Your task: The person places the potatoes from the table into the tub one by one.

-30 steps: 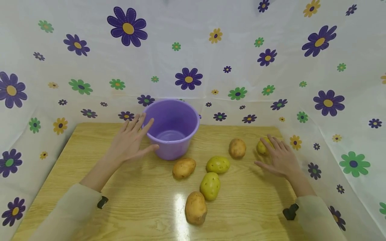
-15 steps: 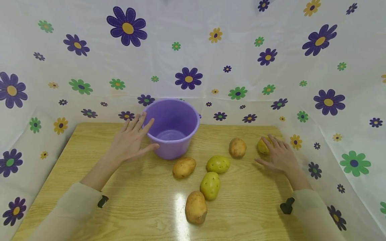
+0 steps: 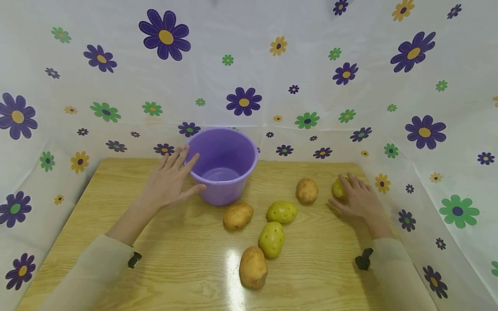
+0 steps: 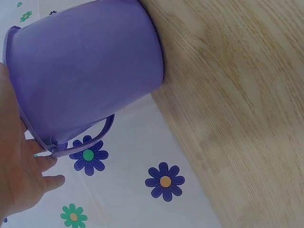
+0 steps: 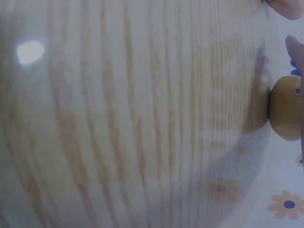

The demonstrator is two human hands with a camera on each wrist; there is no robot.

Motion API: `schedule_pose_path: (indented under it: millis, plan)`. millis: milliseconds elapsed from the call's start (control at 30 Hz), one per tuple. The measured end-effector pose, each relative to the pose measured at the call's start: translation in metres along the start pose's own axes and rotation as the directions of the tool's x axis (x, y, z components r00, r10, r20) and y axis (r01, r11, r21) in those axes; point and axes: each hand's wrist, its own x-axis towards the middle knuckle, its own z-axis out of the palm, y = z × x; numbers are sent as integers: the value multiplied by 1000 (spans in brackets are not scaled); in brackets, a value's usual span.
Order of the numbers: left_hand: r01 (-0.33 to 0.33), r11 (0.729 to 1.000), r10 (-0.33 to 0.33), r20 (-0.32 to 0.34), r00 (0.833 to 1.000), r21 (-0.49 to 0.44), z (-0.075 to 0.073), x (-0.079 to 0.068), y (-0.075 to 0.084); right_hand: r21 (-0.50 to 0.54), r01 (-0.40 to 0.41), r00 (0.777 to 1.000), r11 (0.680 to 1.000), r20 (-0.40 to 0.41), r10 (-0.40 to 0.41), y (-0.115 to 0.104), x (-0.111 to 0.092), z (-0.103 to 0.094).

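Observation:
My left hand [image 3: 165,183] has its fingers spread at the left rim of a purple bucket [image 3: 222,192], with the thumb apart from the rest. In the left wrist view, the fingers lie beside the rim near the bucket's handle [image 4: 97,138]. Over at the far right of the table, my right hand [image 3: 362,201] reaches over a yellow-green potato [image 3: 339,190] and partly covers it. Its thumb is held away from the potato; whether the fingertips touch it I cannot tell. That potato [image 5: 285,109] also shows at the right wrist view's edge.
Between the hands lie brown potatoes [image 3: 237,217], [image 3: 307,191], [image 3: 253,268] and yellow-green potatoes [image 3: 282,212], [image 3: 271,240] on the wooden table [image 3: 183,268]. A flower-patterned sheet [image 3: 210,77] encloses the back and sides.
The right wrist and forearm have shifted a little left and away from me, the fingers staying at the potato. My left hand and the bucket look unchanged.

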Motion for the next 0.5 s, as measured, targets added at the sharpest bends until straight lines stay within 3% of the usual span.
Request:
schedule_pose_path:
  millis: [500]
  plan:
    - [-4,1000,4,-21,1000,-6,1,2,-2,23,-2,999,1000,52,1,3,6,8]
